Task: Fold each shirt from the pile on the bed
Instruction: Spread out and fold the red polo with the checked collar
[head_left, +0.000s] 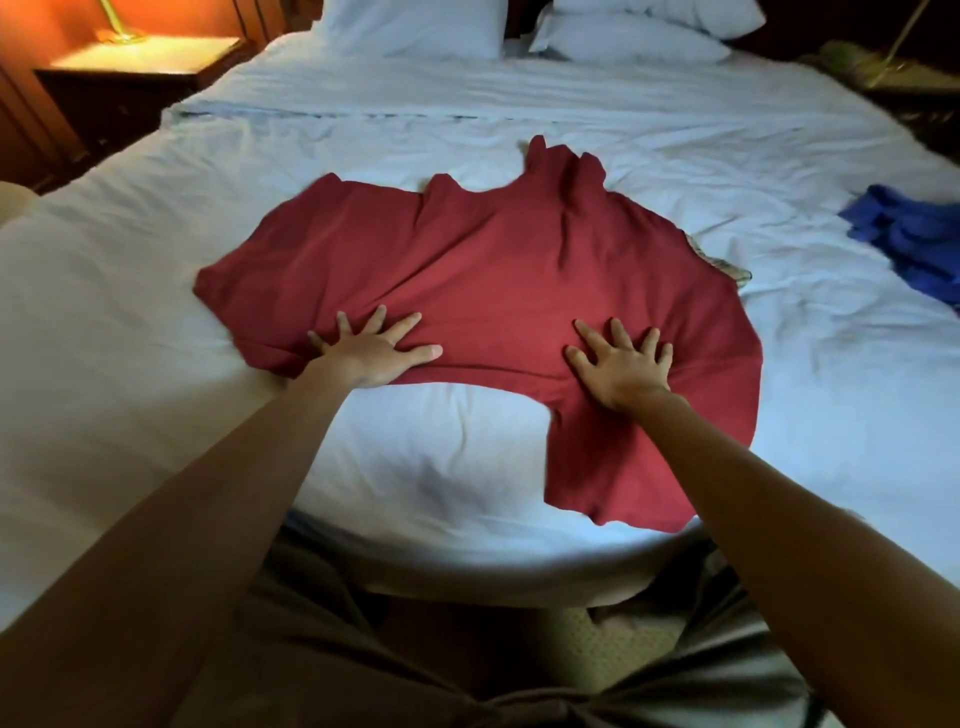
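A dark red shirt (483, 270) lies spread across the white bed (156, 364), wrinkled, with one part hanging toward the near edge at the right. My left hand (374, 345) rests flat on the shirt's near left part, fingers spread. My right hand (621, 361) presses flat on the near right part, fingers spread too. Neither hand holds any cloth. A patterned piece of fabric (722, 265) peeks out from under the red shirt's right edge.
A crumpled blue garment (909, 239) lies at the bed's right side. White pillows (519, 31) sit at the head of the bed. A nightstand (135, 78) with a lit lamp stands at the far left. The bed's near edge is close to my body.
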